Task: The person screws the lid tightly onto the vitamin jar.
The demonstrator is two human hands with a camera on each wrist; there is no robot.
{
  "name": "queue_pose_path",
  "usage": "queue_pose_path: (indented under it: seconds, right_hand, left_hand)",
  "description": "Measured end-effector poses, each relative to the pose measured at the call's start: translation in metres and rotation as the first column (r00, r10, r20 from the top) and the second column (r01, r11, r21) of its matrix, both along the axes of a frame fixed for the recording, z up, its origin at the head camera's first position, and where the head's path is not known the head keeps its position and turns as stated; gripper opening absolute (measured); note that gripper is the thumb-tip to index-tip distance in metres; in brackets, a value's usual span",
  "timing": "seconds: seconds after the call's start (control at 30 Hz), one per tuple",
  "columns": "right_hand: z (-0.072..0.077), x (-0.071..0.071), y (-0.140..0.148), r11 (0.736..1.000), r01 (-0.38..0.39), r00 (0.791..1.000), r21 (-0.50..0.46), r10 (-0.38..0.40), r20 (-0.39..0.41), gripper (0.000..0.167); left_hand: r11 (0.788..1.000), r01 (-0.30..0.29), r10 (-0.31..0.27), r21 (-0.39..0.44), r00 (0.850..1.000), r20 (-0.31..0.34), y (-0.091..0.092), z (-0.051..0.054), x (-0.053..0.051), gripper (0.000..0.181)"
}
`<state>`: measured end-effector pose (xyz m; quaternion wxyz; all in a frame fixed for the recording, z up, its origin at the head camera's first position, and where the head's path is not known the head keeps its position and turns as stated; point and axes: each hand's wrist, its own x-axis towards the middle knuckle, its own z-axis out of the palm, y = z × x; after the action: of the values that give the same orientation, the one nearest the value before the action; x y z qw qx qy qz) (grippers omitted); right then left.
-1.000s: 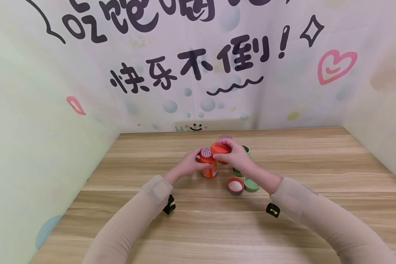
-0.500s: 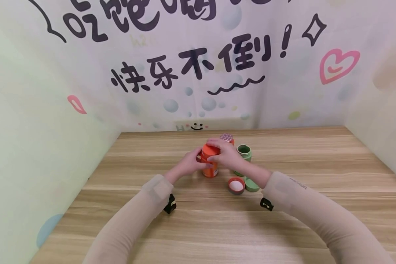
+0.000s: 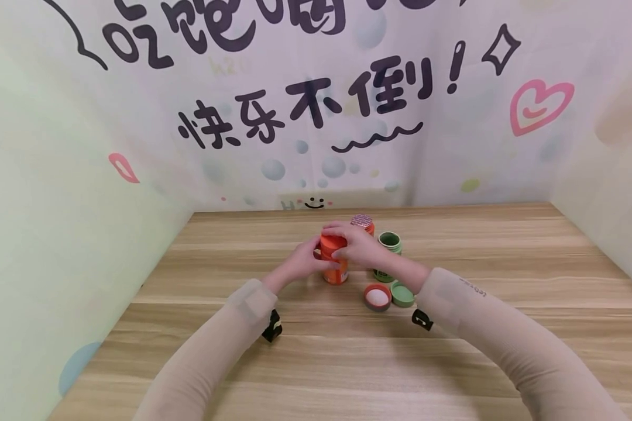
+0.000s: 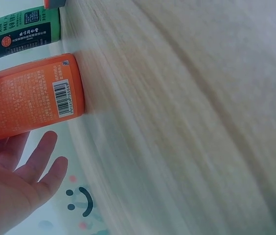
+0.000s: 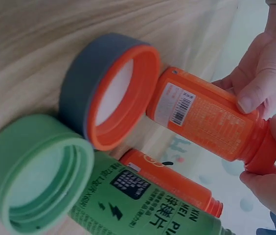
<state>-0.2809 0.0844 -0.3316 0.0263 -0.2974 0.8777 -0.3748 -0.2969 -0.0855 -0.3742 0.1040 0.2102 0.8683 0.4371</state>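
An orange bottle (image 3: 335,275) stands upright on the wooden table. My left hand (image 3: 300,262) grips it from the left, with the thumb on the near side. On its mouth sits an orange cap (image 3: 332,242), which my right hand (image 3: 363,248) holds between thumb and fingers. The right wrist view shows this cap (image 5: 263,151) at the bottle's neck, with the left thumb on the label side. Part of the left fingers is hidden behind the bottle in the left wrist view, where the barcode (image 4: 63,98) faces the camera.
Behind the right hand stands a second orange bottle (image 3: 363,221) with a patterned seal on top. An uncapped green bottle (image 3: 390,240) is beside it. Nearer lie a grey cap with an orange inside (image 3: 377,297) and a green cap (image 3: 402,294), both hollow side up.
My right hand has moved left and brought the orange cap onto the bottle's sealed mouth, then turned slightly there. The left hand and the bottle have stayed in place.
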Motion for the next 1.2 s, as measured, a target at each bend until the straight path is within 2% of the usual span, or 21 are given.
queue_pose_path:
  seconds: [0.23,0.43,0.8,1.03,1.1,1.2]
  right_hand:
    - [0.002,-0.003,-0.003,0.995,-0.021,1.000,0.096,0.019,0.023,0.044]
    - [0.003,-0.004,-0.004,0.994,-0.012,0.999,0.110,0.007,0.047,0.046]
    - [0.007,-0.004,-0.009,0.977,0.009,0.999,0.212,0.002,-0.049,0.043]
    - [0.010,-0.004,-0.015,0.939,0.111,0.993,0.326,-0.092,-0.072,0.054]
    - [0.011,-0.003,-0.017,0.920,0.141,0.989,0.367,-0.117,-0.087,0.056]
    - [0.014,-0.002,-0.021,0.877,0.179,0.982,0.446,-0.136,-0.128,0.058]
  left_hand:
    - [1.000,-0.001,0.001,0.004,1.000,0.012,0.000,0.000,0.002,0.058]
    - [1.000,-0.001,0.001,-0.002,1.000,0.013,-0.001,-0.001,0.002,0.058]
    - [1.000,-0.013,0.013,-0.012,1.000,-0.015,0.000,-0.001,0.000,0.054]
    - [1.000,-0.009,0.009,-0.005,1.000,0.013,0.000,0.001,0.001,0.053]
    - [1.000,-0.007,0.007,-0.005,1.000,0.021,0.000,0.001,0.001,0.052]
    - [1.000,-0.009,0.009,-0.007,1.000,0.025,0.000,0.001,0.000,0.051]
